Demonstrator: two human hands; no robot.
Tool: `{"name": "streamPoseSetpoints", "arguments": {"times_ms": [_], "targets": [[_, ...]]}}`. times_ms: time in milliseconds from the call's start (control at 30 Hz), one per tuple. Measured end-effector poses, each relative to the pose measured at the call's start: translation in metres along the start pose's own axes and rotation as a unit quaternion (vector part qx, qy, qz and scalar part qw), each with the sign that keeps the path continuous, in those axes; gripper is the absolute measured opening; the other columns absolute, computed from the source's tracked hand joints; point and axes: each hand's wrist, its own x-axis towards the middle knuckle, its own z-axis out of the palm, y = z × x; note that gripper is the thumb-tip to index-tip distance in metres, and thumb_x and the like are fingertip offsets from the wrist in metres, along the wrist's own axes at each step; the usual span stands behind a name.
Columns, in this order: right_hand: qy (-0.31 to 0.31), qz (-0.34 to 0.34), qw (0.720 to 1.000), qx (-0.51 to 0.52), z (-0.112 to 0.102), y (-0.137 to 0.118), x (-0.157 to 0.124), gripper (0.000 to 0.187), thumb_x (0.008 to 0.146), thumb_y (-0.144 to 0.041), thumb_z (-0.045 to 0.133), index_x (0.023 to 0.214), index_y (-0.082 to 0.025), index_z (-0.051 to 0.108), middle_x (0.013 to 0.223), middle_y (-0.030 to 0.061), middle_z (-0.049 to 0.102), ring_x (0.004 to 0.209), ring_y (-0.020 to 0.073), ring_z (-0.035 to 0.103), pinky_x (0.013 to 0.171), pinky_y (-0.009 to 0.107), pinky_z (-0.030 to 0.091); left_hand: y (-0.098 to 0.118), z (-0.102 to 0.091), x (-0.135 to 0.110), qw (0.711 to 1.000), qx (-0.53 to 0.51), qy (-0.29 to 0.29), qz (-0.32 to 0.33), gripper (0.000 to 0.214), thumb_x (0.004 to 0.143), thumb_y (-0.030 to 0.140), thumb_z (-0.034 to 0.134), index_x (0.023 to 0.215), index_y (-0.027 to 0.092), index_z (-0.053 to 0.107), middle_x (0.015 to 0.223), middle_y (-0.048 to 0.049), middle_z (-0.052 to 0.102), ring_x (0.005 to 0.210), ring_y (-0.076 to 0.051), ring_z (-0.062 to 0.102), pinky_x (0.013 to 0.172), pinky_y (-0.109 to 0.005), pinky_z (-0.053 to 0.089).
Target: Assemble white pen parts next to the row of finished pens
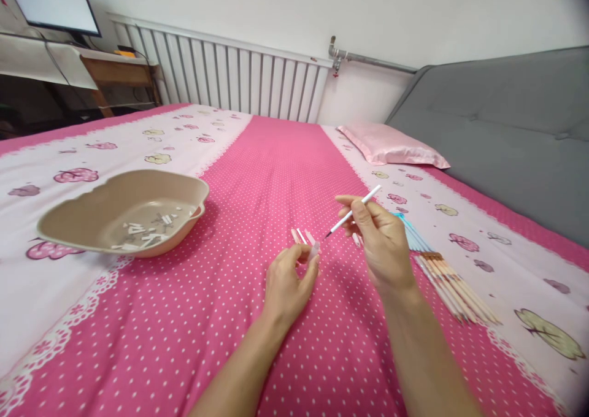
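My right hand [381,239] is closed around a slim white pen [355,211], tilted with its dark pointed tip down to the left. Between the thumb and fingers of my left hand [289,282] is a small translucent pale cap-like piece [314,251]. The pen's tip is close to this piece but apart from it. Just beyond my left hand lie several short pink and white sticks [301,236], partly hidden by the fingers. To the right of my right forearm, a row of beige pens [453,285] lies on the bed, with light blue pens [414,232] behind it.
A beige plastic basin [184,190] holding many small white and grey bits stands on the left. Pink dotted bedding [221,343] covers the bed. A pink pillow [391,144] rests by the grey headboard [506,110]. Farther back are a white radiator [230,73] and a desk with a monitor [55,3].
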Motion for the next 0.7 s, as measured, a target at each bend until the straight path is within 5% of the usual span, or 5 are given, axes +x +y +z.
{"name": "streamPoseSetpoints", "arguments": {"times_ms": [300,700], "targets": [[0.024,-0.055,0.996,-0.072,0.0037,-0.0086,-0.0037,0.049,0.085,-0.030,0.046,0.132,-0.028,0.032,0.081,0.0029,0.062,0.060,0.0139,0.054,0.059,0.032,0.046,-0.0003,0.0007,-0.0013,1.000,0.004,-0.008,0.008,0.016,0.080,0.028,0.048,0.084,0.020,0.062,0.077,-0.0030,0.063,0.070,-0.015,0.054,0.066,-0.028,0.040],[0.034,-0.068,0.993,-0.085,0.0071,0.0010,-0.0030,0.048,0.084,-0.028,0.047,0.130,-0.028,0.032,0.086,0.0034,0.063,0.068,0.0160,0.058,0.067,0.035,0.048,0.0002,0.0007,-0.0011,1.000,-0.029,-0.001,0.010,0.015,0.079,0.029,0.051,0.082,0.020,0.063,0.076,-0.0026,0.063,0.069,-0.016,0.054,0.066,-0.027,0.038]]}}
